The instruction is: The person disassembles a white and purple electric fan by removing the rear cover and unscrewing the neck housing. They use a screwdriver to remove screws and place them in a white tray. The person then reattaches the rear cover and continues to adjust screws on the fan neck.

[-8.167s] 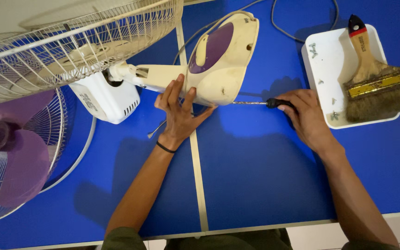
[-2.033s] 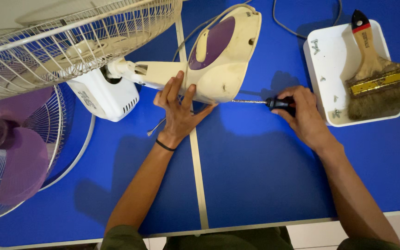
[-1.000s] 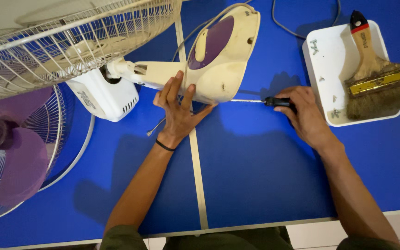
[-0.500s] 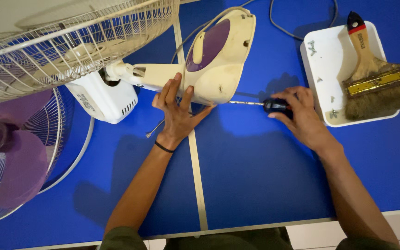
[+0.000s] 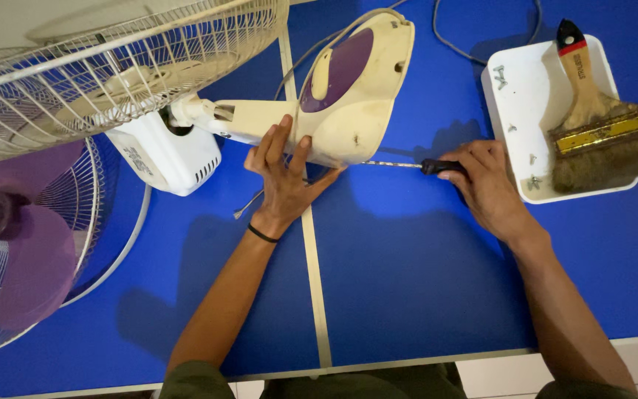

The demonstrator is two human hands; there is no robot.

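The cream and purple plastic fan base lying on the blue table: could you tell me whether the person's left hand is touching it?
Touching. The head view shows the left hand with spread fingers pressed flat on the cream and purple plastic fan base, no gap visible.

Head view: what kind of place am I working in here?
Likely a home repair bench: a blue table holding a dismantled fan base, a loose wire guard, and a white tray with screws and a paintbrush.

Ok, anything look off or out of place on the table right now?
Only the fan: it lies on its side in pieces, purple blade bared in a detached grille half. Loose screws sit in the white tray beside the brush.
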